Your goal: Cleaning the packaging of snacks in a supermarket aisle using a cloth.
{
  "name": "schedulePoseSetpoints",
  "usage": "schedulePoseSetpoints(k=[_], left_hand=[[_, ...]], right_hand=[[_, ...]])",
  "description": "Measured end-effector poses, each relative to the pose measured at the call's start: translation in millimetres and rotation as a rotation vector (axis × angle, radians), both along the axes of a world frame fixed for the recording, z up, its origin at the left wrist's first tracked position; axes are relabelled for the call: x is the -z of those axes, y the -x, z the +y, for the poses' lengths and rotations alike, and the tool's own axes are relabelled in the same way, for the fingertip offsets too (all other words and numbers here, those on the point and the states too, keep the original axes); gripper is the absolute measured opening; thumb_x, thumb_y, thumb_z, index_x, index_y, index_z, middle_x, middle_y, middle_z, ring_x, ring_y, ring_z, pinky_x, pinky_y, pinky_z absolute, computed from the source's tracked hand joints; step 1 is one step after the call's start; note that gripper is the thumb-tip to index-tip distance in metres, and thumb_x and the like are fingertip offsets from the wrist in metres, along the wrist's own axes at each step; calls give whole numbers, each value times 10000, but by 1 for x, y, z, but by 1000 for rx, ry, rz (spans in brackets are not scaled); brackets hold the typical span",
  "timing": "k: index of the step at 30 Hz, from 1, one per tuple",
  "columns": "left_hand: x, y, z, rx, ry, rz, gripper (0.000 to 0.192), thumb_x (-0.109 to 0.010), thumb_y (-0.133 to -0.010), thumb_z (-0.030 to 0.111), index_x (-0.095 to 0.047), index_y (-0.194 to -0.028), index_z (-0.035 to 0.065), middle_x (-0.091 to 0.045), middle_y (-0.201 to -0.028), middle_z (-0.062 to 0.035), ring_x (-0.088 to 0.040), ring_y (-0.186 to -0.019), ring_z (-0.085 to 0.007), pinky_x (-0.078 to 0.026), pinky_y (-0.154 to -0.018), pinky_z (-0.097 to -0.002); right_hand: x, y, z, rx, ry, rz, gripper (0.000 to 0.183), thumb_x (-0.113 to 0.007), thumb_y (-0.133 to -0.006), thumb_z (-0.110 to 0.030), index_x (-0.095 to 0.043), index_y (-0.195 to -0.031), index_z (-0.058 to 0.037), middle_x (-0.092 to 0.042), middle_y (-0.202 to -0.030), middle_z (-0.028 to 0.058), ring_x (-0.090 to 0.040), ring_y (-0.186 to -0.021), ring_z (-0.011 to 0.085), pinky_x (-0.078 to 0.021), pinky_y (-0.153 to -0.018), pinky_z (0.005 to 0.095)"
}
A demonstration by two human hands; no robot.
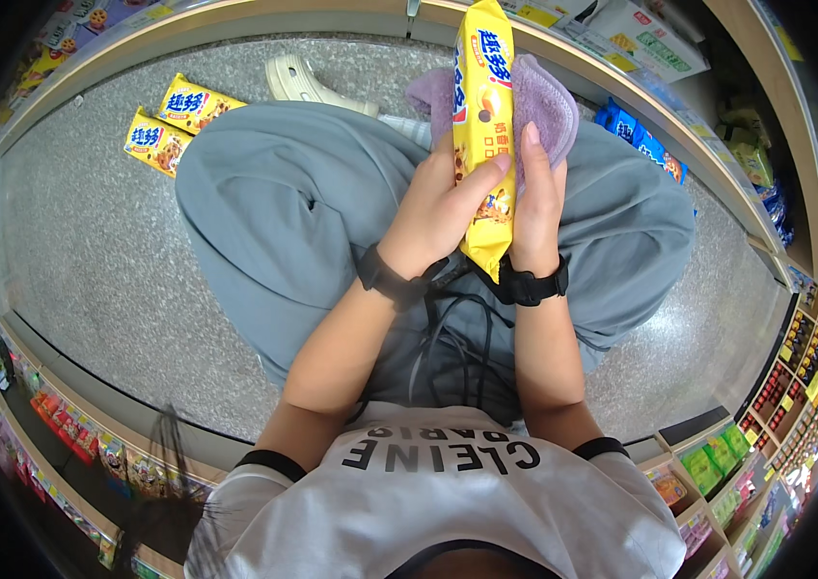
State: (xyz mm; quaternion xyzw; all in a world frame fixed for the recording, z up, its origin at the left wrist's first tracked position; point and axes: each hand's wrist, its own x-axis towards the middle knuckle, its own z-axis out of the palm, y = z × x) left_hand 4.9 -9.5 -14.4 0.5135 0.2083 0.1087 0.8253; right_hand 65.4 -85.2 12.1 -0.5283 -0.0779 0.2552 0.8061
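Note:
A long yellow cookie packet [485,137] stands lengthwise between both hands, above the lap. My left hand [441,199] grips its left side and lower part, the thumb laid across the printed front. On the packet's right side is my right hand [539,195], with a purple cloth [550,105] between its fingers and the wrapper. Part of the cloth also shows behind the packet on the left. Two more yellow cookie packets [195,105] lie on the floor beyond the left knee. Blue cookie packets [644,141] lie beyond the right knee, partly hidden by it.
Crossed legs in grey trousers [271,174] rest on the speckled floor [112,260]. A pale clog [304,87] is in front. Store shelves with a wooden edge [669,87] curve close ahead and to the right. More stocked shelves [716,463] stand behind on both sides.

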Motion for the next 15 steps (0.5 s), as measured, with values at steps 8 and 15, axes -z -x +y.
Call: schedulePoseSetpoints(k=[8, 15], left_hand=[[-3, 1, 0, 22, 43, 4, 347, -564, -845, 198, -460, -1076, -40, -590, -964, -108, -568, -868, -139, -453, -744, -277], [-11, 6, 6, -29, 165, -20, 298, -518, -860, 171, -471, -1088, -16, -577, -958, -66, -557, -875, -113, -448, -742, -256]], right_hand=[[1, 2, -3, -3, 17, 62, 384, -457, -933, -241, -425, -1224, 8, -516, -1151, 78, -502, -1022, 141, -387, -893, 276], [-5, 6, -4, -217, -62, -116, 597, -438, -925, -392, -296, -1330, 23, -413, -1293, 110, -390, -1191, 183, -305, -990, 296]])
